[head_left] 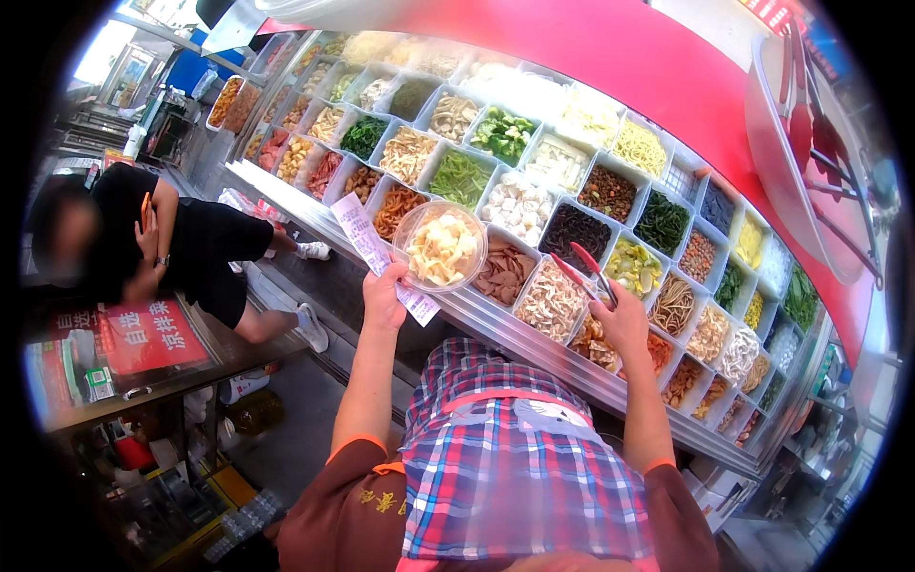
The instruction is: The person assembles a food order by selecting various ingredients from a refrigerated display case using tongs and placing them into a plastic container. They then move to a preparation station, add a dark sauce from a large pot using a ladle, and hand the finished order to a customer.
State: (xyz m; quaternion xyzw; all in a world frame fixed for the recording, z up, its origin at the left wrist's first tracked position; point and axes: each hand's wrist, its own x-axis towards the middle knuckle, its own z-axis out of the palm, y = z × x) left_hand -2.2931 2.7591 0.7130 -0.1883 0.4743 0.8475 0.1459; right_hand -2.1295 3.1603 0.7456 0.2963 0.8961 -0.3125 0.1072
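My left hand (384, 297) is closed around the edge of a clear round plastic bowl (441, 246) holding pale yellow, folded pieces of food. The same hand pinches a long printed paper slip (362, 232), which sticks out on both sides of the fingers. In my right hand (623, 322) is a pair of red-ended tongs (570, 273), with its two arms spread and nothing visible between them. The tongs hover over a bin of pale sliced food (551, 300) and a bin of dark shredded strips (576, 232). The bowl hangs over the counter's near edge, beside brown slices (503, 271).
Rows of clear bins with vegetables, noodles and mushrooms fill the display counter (496, 319). A red panel (610, 48) runs along its far side. More tongs (829, 172) hang at the right. A person in black (205, 234) holds an orange phone (146, 210) beside a table at the left.
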